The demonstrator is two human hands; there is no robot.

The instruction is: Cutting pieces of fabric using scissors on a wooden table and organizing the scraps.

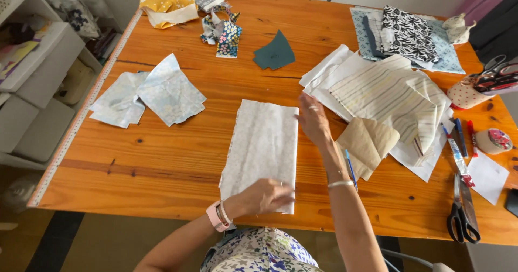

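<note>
A pale cloth strip lies lengthwise near-to-far on the table, left hand flat on its near end, right hand flat at its far right edge.

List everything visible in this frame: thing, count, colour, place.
folded fabric rectangle: 1, pale grey print, table centre, under both hands
pale blue fabric pieces: 2, light blue, left of centre
teal fabric piece: 1, dark teal, far centre
floral scraps: small pile, mixed colours, far centre
mustard fabric: 1 pile, yellow and cream, far left
striped fabric stack: 1 stack, white and cream, right of centre
tan fabric piece: 1, beige, beside right wrist
patterned fabrics: several, black-white and blue, far right
scissors: 1, black handles, near right edge
wooden table: 1, orange-brown
left hand: flat on near edge of the rectangle
right hand: on its right edge
</note>
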